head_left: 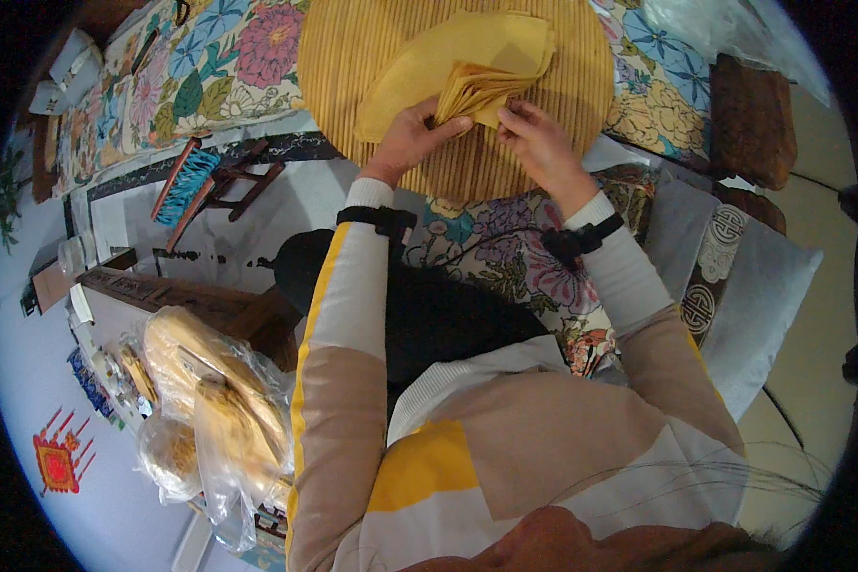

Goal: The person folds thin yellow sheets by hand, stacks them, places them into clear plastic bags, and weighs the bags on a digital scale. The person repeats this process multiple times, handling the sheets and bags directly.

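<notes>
A fanned bundle of yellow paper sheets [472, 91], with many thin folds or edges showing, stands up between my hands. My left hand [412, 141] grips its lower left side, thumb pressed toward the middle. The fingers of my right hand [545, 148] pinch its lower right edge. Just beyond the bundle, a broad curved spread of flat yellow paper [448, 52] lies on a round mat of thin yellow-brown strips [572, 105]. My fingertips behind the bundle are partly hidden. A black band circles each wrist.
The mat rests over floral cloth [248, 76]. To the left stands a small wooden frame with blue cord [187, 186]. Plastic-bagged yellow material [229, 391] sits at the lower left. A grey cushion [748, 296] lies at right, below a dark wooden piece [753, 124].
</notes>
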`<state>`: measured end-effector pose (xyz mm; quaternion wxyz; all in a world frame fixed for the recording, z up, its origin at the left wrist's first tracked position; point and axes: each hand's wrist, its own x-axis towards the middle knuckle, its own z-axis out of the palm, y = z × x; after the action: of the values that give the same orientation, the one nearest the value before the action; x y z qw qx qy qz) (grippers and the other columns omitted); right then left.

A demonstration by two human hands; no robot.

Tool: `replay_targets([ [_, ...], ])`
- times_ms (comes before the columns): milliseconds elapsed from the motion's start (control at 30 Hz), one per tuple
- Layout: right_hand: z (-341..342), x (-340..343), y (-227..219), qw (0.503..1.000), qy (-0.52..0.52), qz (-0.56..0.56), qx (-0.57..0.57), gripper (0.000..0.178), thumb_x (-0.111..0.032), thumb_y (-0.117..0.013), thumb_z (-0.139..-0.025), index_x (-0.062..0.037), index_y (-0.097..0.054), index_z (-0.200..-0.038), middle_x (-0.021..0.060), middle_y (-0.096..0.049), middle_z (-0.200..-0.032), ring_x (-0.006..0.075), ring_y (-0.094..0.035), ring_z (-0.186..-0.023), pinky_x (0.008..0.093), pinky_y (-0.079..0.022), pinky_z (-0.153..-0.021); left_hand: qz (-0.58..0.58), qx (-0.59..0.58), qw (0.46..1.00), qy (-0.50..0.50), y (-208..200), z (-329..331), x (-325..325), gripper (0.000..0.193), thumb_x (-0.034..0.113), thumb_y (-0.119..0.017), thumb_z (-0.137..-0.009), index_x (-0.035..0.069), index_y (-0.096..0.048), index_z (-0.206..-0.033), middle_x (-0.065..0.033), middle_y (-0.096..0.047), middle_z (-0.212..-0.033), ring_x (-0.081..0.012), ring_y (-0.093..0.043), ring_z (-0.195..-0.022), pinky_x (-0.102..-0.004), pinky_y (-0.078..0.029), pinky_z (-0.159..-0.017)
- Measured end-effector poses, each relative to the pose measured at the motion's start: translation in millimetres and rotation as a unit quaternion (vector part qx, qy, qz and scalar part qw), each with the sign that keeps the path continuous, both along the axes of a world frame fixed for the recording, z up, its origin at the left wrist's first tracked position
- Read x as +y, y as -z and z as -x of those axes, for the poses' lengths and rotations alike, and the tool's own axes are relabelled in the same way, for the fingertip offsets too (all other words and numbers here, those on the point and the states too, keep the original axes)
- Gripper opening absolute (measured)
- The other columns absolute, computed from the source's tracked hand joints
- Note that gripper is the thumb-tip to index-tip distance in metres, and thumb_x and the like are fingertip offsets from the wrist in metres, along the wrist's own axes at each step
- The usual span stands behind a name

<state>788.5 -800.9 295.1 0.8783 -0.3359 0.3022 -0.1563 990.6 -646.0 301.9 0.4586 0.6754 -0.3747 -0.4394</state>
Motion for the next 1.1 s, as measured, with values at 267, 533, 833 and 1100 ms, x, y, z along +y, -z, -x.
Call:
replay_targets([
  [267,0,25,-17,0.99,0.019,0.117,0.08,0.034,-0.025,-0.079,-0.106,0.0003,-0.069,-0.128,0.008,-0.075,-0.113,0.0194,-0.073,-0.096,0.0359,-0.064,-0.084,0.021,0.043,0.992,-0.118,4,12,-12,0.049,0.039,-0.073,-0.111,-0.006,-0.075,-0.13,-0.0101,-0.081,-0.107,-0.015,-0.071,-0.095,-0.0348,-0.058,-0.088],
  [533,15,29,1,0.992,0.031,0.09,0.083,0.035,-0.024,-0.073,-0.108,0.0014,-0.069,-0.132,0.0104,-0.076,-0.122,0.0225,-0.076,-0.107,0.0375,-0.064,-0.088,0.057,0.071,0.99,-0.112,9,13,-12,0.046,0.038,-0.076,-0.109,-0.004,-0.076,-0.127,-0.0087,-0.079,-0.106,-0.0156,-0.07,-0.1,-0.0342,-0.057,-0.091],
  [833,8,-8,-34,0.799,-0.07,0.565,0.193,0.061,-0.021,-0.086,-0.096,-0.003,-0.06,-0.149,0.0149,-0.062,-0.145,0.0332,-0.061,-0.131,0.0445,-0.05,-0.11,0.094,-0.282,0.949,-0.1,2,32,-9,0.044,0.012,-0.083,-0.094,0.006,-0.073,-0.136,-0.0212,-0.076,-0.125,-0.0423,-0.072,-0.117,-0.0489,-0.057,-0.102],
  [1100,-47,-65,-181,0.655,-0.268,0.7,0.098,0.076,-0.037,-0.1,-0.077,-0.0059,-0.07,-0.14,0.0186,-0.075,-0.128,0.0413,-0.07,-0.117,0.0478,-0.056,-0.101,0.067,-0.177,0.981,0.029,-159,-41,24,0.04,0.027,-0.08,-0.105,-0.001,-0.071,-0.133,-0.0187,-0.081,-0.116,-0.0317,-0.076,-0.109,-0.0432,-0.058,-0.095],
])
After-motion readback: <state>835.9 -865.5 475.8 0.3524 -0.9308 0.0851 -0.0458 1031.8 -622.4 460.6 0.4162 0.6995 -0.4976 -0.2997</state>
